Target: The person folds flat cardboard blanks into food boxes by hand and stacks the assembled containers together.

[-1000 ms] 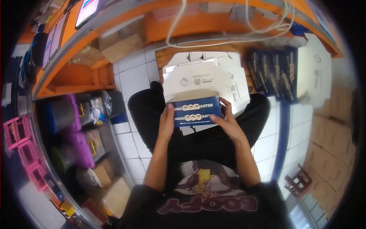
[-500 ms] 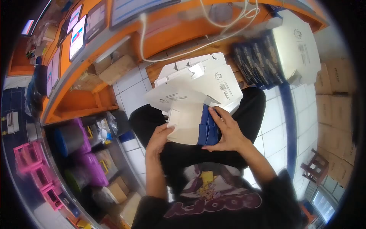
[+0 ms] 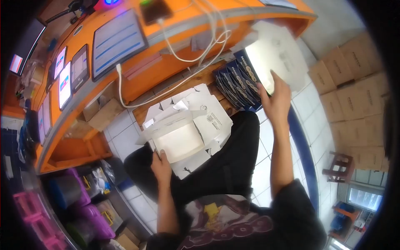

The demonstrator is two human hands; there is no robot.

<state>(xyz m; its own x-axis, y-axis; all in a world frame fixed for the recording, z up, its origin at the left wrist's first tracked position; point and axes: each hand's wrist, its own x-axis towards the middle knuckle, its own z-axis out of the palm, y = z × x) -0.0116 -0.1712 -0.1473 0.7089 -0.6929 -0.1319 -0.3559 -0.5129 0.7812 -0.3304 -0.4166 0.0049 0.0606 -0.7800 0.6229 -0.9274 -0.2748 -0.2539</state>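
My left hand [image 3: 161, 166] pinches the near left corner of an open box [image 3: 179, 142], whose pale inside faces up and whose lid stands raised on the far side. Beneath the box lie flat white cardboard pieces [image 3: 214, 121] with printed marks, over my lap. My right hand [image 3: 276, 100] is stretched out to the right, thumb and index finger apart, at the near edge of a pale cardboard piece [image 3: 283, 54]. Whether its fingertips touch that piece cannot be made out. Just left of these fingers stands a row of dark blue printed boxes [image 3: 236, 83].
An orange desk [image 3: 166, 37] with a tablet [image 3: 117, 43] and phones runs along the far side, a white cable [image 3: 154, 98] hanging from it. Brown cartons [image 3: 354, 104] are stacked at right, near a small stool [image 3: 338, 166]. Purple bins [image 3: 96, 221] fill the left shelf.
My right hand has let go of the box and moved right to the pale cardboard. The box now rests on the flat pieces, my left hand still on it. The view has turned.
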